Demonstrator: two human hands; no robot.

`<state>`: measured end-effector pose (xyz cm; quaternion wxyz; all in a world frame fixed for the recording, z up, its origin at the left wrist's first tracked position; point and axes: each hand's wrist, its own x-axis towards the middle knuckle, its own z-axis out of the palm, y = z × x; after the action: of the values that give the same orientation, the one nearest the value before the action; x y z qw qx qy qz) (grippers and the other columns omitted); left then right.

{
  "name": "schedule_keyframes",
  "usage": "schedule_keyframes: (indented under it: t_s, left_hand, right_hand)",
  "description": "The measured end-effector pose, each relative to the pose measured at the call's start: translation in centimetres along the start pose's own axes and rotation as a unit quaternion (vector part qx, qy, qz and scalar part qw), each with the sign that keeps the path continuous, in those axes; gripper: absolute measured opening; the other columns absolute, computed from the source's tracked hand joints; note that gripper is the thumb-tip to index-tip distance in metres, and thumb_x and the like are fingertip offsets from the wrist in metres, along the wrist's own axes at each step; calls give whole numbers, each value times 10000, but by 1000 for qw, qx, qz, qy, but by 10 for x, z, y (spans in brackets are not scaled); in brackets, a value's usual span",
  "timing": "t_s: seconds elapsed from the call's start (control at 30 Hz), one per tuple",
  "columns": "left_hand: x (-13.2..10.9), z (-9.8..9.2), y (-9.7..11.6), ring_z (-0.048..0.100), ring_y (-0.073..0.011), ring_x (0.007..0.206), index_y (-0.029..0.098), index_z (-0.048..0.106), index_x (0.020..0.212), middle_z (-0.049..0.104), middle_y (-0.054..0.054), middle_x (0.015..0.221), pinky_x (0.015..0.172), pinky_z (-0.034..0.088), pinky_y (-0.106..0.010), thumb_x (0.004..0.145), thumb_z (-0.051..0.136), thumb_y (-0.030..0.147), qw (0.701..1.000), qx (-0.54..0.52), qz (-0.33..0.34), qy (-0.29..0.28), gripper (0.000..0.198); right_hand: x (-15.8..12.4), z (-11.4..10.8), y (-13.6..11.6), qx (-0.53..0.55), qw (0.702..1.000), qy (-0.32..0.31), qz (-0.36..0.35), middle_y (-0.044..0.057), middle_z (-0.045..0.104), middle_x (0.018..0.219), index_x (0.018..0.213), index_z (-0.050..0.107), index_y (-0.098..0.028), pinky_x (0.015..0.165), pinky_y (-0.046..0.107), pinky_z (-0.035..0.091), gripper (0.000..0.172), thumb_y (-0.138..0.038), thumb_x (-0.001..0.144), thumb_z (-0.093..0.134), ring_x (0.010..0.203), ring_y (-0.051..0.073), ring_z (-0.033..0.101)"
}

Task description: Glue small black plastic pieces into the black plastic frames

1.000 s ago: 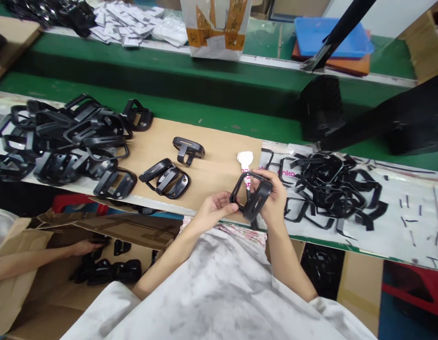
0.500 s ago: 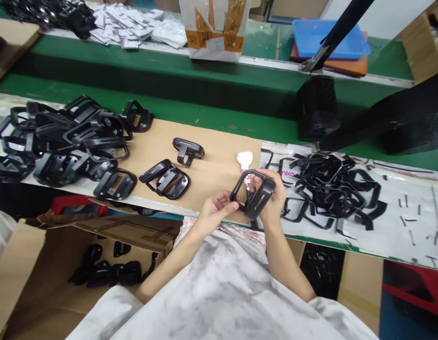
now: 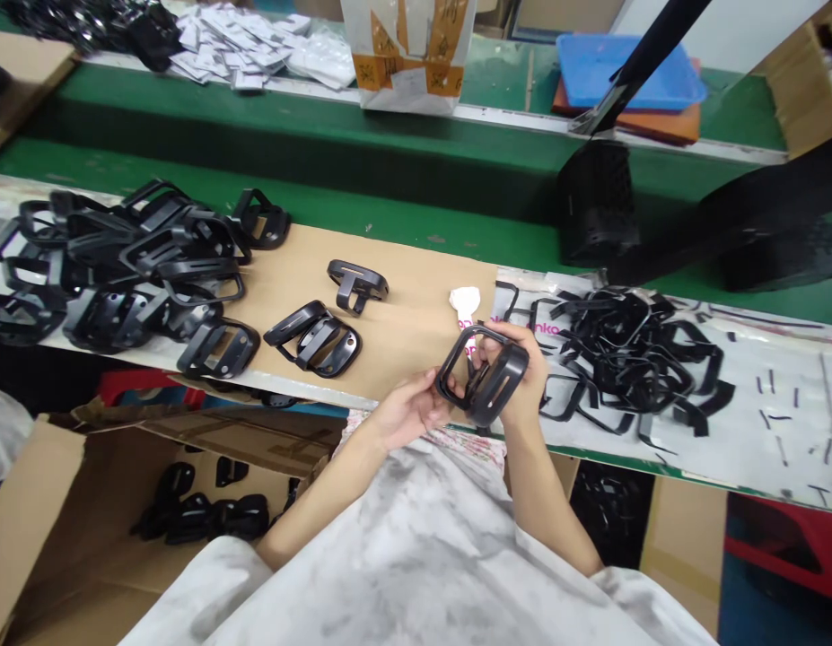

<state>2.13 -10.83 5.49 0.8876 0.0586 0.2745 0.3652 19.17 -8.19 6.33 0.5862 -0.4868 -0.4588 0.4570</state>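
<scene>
My right hand (image 3: 525, 363) grips a black plastic bracket (image 3: 500, 384), which has a slotted oval base and a squared loop standing off it. The bracket is tilted, its loop towards the left and its base towards the right. At the loop's lower left side my left hand (image 3: 412, 411) holds on with curled fingers, partly hidden by the loop. Just behind the bracket lies a white-wrapped tool end (image 3: 465, 301) with pink print. Left of my hands, several similar brackets (image 3: 331, 345) rest on brown cardboard (image 3: 416, 305).
A heap of black brackets (image 3: 133, 251) covers the bench's left side. Thin black strips (image 3: 637, 359) are piled on the right. An open carton (image 3: 45, 511) stands below left. Dark metal arms (image 3: 718, 224) reach in from the right. Behind stand a taped white package (image 3: 408, 58) and blue tray (image 3: 624, 72).
The bracket has turned slightly and shifted a little right and down in my right hand. My left thumb has drawn back from the front of the loop to its left edge.
</scene>
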Motion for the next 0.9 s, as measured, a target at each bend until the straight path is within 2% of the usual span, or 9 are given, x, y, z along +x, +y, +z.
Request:
schedule_keyframes:
  t_s: [0.17,0.27,0.4,0.47,0.53,0.63,0.73,0.8,0.9]
  left_hand:
    - [0,1,-3,347,-16,479,108,712,895,661,-17,840,484,309,-181,819,887,303,998,-53,-34,-31,273]
    - [0,2,-2,282,7,455,106,698,849,657,6,801,521,394,-180,799,894,257,998,-65,-19,-19,253]
    - [-1,0,6,243,0,441,113,702,811,562,60,648,662,557,-266,811,890,329,1000,-18,-1,-4,286]
    - [-3,-3,11,225,-1,433,115,713,816,507,77,604,655,556,-270,800,899,354,1000,19,-15,-17,304]
    - [-5,-7,14,220,5,435,110,715,827,542,59,645,583,496,-232,780,911,357,999,44,-20,-25,318]
    - [-7,-11,15,407,-33,504,110,707,825,646,-23,780,544,426,-213,786,900,378,997,77,5,-10,332]
    - [-8,-14,16,649,-159,767,116,743,924,717,-98,907,671,498,-254,813,884,455,989,148,25,7,384]
    - [-9,-14,18,685,-194,865,130,760,1043,743,-102,966,767,528,-282,821,881,486,977,204,61,27,437]
    - [-7,-9,25,688,-190,837,141,765,1086,755,-83,950,810,540,-303,831,866,526,962,239,121,44,473]
  right_hand:
    - [1,2,-1,50,999,16,3,-47,597,728,1073,727,-263,581,278,469,192,-390,938,782,600,127,578]
    - [1,1,4,45,999,-3,28,-37,630,781,1100,691,-267,573,267,482,200,-392,962,762,609,122,594]
    - [0,1,8,62,997,-37,40,-37,628,818,1133,622,-282,647,291,542,235,-415,978,739,668,138,632]
    - [1,-1,7,58,996,-53,38,-29,635,838,1163,614,-287,660,299,547,241,-413,989,723,680,144,638]
    - [1,-3,5,41,996,-74,37,-11,654,874,1193,632,-287,647,298,538,236,-396,998,709,693,150,642]
    - [2,-7,0,-7,994,-100,40,6,666,886,1191,675,-279,638,299,525,214,-373,1001,698,719,164,643]
    - [3,-9,-5,-60,990,-117,44,25,698,925,1164,713,-261,713,322,554,203,-352,983,712,801,188,675]
    - [3,-9,-7,-85,987,-130,43,42,736,1002,1151,732,-252,801,347,575,199,-342,974,719,894,208,705]
    - [1,-6,-8,-96,984,-147,33,47,767,1096,1124,751,-251,897,365,586,189,-341,959,735,986,221,728]
